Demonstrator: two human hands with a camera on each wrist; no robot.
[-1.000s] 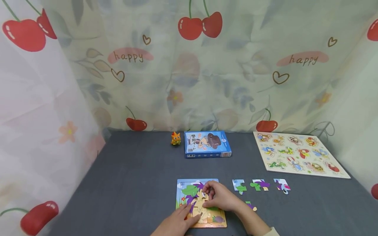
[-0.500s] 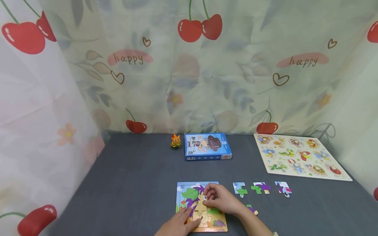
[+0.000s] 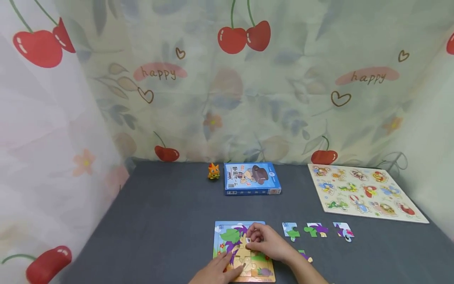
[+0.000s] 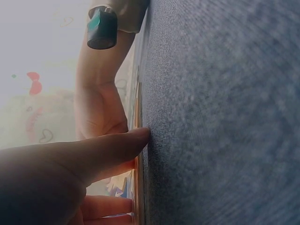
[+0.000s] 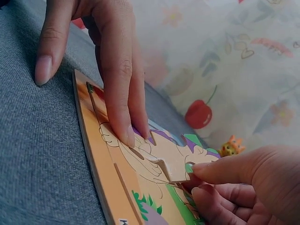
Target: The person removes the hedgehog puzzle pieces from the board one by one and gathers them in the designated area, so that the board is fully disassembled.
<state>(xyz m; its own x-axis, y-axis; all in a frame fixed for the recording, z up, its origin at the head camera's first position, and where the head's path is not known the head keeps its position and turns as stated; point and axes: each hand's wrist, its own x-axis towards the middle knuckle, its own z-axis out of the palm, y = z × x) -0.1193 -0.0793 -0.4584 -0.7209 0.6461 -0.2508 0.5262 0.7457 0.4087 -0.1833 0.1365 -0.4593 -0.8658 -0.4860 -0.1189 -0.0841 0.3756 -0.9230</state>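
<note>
A jigsaw board (image 3: 220,227) with a purple-haired cartoon figure lies flat on the dark table. Over its lower left, my left hand (image 3: 216,270) rests with fairly straight fingers; in the right wrist view its fingertips press the figure's tan part, and the thumb (image 5: 44,68) reaches out beyond the board's near edge. My right hand (image 3: 271,243) is over the board's right half. Between thumb and fingers it pinches a tan puzzle piece (image 5: 174,162), tilted, with one edge raised above the board. The fingers behind the thumb are curled and partly hidden.
Right of the board lie loose puzzle pieces: a blue-green one (image 3: 291,230), a green-purple one (image 3: 317,229), one with an eye (image 3: 343,230), and another (image 3: 304,255) partly behind my right forearm. Farther back are an orange figurine (image 3: 213,171), a blue box (image 3: 252,178) and an insect board (image 3: 367,193).
The head view has shifted slightly. My right thumb has moved a little toward the far side of the board, closer to its fingertips. My left hand stays on the board; the loose pieces lie unmoved.
</note>
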